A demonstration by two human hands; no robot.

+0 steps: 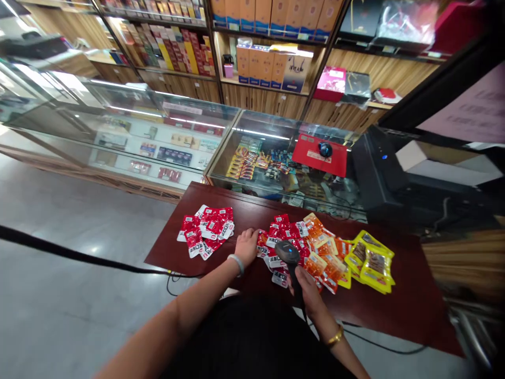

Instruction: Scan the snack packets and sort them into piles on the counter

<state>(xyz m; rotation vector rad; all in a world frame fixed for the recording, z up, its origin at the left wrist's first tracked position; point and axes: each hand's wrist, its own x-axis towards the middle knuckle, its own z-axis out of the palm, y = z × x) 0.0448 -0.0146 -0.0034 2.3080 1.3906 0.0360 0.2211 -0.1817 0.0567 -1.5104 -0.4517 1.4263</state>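
My right hand [308,293] grips a black handheld barcode scanner [289,256], its head over a heap of red snack packets [284,237] on the dark red table [394,310]. My left hand [246,246] rests fingers-down on the left edge of that heap, touching a red packet. A separate pile of red packets [207,229] lies further left. Orange packets [324,258] and yellow packets [371,261] lie to the right of the scanner.
Glass display counters [158,137] stand behind the table, with a red pad and black mouse [324,151] on one. A black monitor [374,168] is at the right. Shelves of boxes [268,58] line the back wall. A black cable [79,255] crosses the floor.
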